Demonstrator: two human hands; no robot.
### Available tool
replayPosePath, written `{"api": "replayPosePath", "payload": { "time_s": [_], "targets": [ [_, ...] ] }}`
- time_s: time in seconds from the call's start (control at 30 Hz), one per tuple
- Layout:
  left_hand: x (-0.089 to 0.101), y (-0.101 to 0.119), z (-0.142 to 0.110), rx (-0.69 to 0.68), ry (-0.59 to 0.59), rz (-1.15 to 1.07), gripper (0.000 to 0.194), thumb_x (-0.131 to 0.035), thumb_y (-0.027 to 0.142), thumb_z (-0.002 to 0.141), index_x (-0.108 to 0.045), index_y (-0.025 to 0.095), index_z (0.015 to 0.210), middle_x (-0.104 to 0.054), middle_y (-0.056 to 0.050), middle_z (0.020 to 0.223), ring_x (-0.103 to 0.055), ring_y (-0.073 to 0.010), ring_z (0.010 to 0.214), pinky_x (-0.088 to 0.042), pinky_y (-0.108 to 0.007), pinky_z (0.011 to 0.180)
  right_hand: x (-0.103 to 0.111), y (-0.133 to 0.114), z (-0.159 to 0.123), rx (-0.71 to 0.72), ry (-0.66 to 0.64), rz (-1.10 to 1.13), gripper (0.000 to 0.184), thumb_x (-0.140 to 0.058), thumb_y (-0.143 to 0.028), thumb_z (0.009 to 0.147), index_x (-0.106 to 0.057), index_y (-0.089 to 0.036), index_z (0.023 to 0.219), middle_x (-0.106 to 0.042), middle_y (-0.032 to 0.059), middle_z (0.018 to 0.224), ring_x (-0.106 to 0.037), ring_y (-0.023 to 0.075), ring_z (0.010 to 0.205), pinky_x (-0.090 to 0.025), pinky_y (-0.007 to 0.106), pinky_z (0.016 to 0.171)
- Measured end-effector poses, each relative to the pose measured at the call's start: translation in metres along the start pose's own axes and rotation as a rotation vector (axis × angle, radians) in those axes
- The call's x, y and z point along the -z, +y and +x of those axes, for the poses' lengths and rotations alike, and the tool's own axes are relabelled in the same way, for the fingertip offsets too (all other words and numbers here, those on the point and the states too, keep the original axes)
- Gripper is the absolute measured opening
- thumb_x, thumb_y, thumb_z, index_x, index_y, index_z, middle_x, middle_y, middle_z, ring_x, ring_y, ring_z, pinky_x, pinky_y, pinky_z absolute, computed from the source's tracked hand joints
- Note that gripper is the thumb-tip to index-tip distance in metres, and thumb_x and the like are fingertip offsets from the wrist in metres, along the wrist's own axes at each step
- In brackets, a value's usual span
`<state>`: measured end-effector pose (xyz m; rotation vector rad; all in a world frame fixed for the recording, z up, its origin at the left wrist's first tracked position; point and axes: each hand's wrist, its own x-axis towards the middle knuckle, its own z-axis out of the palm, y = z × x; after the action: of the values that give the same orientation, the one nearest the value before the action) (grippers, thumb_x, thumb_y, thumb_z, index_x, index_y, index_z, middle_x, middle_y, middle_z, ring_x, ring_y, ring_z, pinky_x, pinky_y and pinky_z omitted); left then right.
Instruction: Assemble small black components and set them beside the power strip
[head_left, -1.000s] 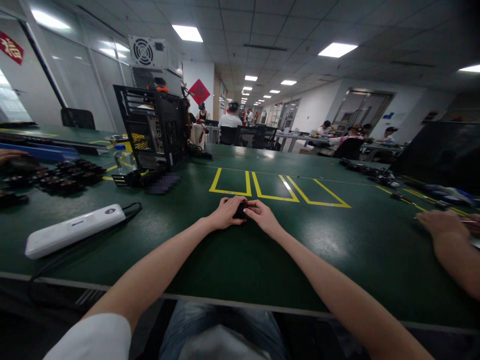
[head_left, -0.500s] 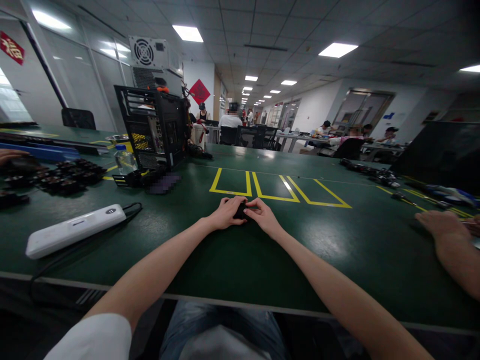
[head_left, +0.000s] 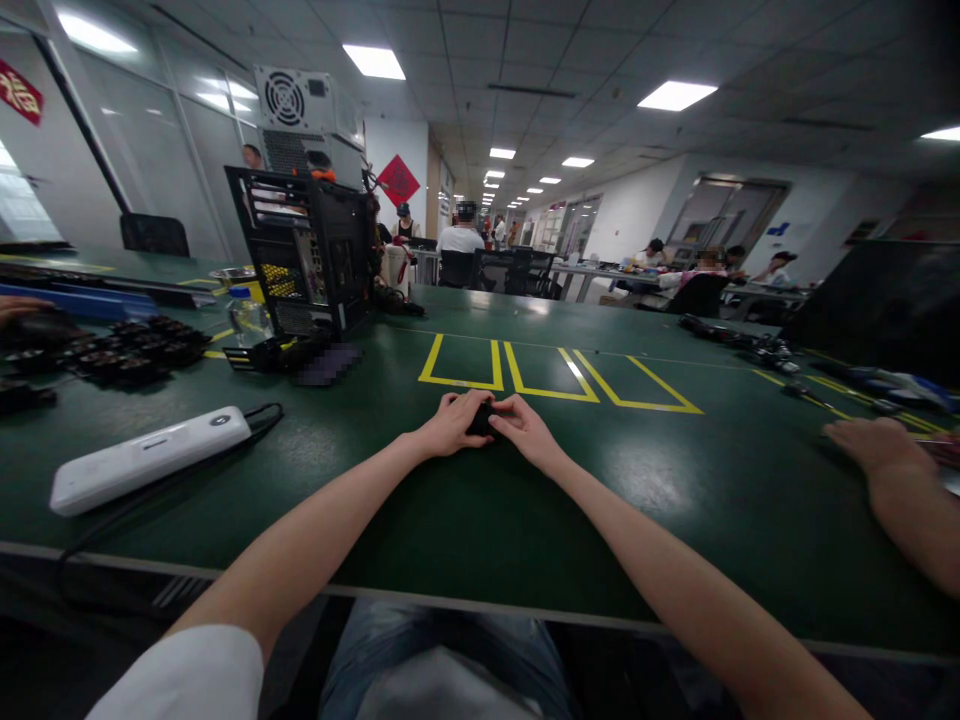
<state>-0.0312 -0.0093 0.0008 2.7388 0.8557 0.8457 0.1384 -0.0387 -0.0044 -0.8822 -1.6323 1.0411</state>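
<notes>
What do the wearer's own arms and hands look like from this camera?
The left hand and the right hand are ungloved, with no watch, band or cable at either wrist. Both forearms are bare. A plain white sleeve covers the left upper arm, its hem near the elbow; no sleeve shows on the right.

The left hand (head_left: 454, 424) and right hand (head_left: 523, 428) gripped a small black object (head_left: 481, 421) above the green tabletop (head_left: 480, 510).

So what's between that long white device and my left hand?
Next to the long white device is a looped black cable, then green tabletop up to your left hand, as the head view shows.
</notes>
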Motion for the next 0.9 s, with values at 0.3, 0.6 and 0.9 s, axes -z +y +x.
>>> {"api": "replayPosePath", "payload": {
  "time_s": [0.3,0.6,0.9],
  "targets": [
    [0.0010,0.0011,0.0002,0.011,-0.016,-0.003,0.053,-0.055,0.038,0.069,-0.030,0.023,0.114,-0.045,-0.007,0.113,-0.042,-0.0224,0.106,-0.025,-0.039,0.090,-0.0012,-0.0032,0.0011,-0.001,0.056,-0.110,0.028,-0.059,-0.026,0.067,-0.048,-0.020,0.092,-0.052,0.0024,0.097,-0.054,0.0157,0.092,-0.043,0.033,0.083],
    [0.0033,0.0029,-0.0007,0.019,-0.021,-0.002,0.054,-0.055,0.037,0.070,-0.030,0.023,0.116,-0.044,-0.008,0.114,-0.041,-0.0226,0.106,-0.025,-0.039,0.091,-0.0001,-0.0092,-0.0027,-0.033,-0.036,0.014,0.028,-0.062,-0.023,0.064,-0.048,-0.021,0.088,-0.053,0.0012,0.095,-0.056,0.0162,0.089,-0.046,0.034,0.081],
    [0.0007,0.0008,0.0001,0.004,-0.009,-0.007,0.053,-0.055,0.038,0.070,-0.031,0.023,0.114,-0.043,-0.007,0.114,-0.041,-0.0224,0.107,-0.025,-0.038,0.090,-0.0015,-0.0047,-0.0004,0.019,0.053,-0.091,0.018,-0.058,-0.029,0.068,-0.051,-0.019,0.081,-0.053,-0.0004,0.085,-0.056,0.0139,0.081,-0.046,0.030,0.075]
  ]
}}
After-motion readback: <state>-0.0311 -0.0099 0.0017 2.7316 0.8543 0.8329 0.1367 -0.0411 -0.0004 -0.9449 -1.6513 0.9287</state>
